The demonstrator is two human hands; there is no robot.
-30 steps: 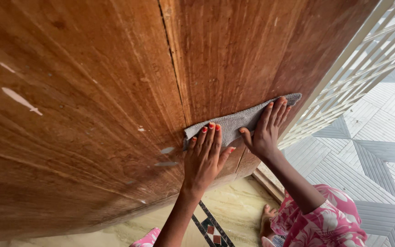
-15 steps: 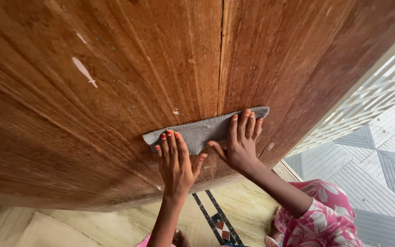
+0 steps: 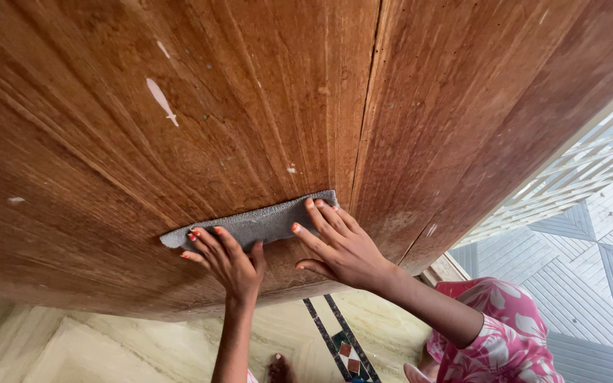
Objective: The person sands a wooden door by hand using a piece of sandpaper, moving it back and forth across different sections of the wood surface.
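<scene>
Wooden door (image 3: pixel 250 106): top, left side and upper right corner cut off by the frame; full extent unknown.
Grey cloth (image 3: pixel 257 223): lower edge partly hidden under the fingers of the left hand (image 3: pixel 228 259) and right hand (image 3: pixel 342 248).
Foot (image 3: pixel 278 369): cut off at the bottom edge.
Pink floral garment (image 3: pixel 498 333): cropped at the bottom.

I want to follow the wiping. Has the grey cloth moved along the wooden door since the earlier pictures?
Yes. The grey cloth has slid left. Earlier it lay mostly right of the vertical seam in the wooden door; now it lies left of it, under both hands.
</scene>
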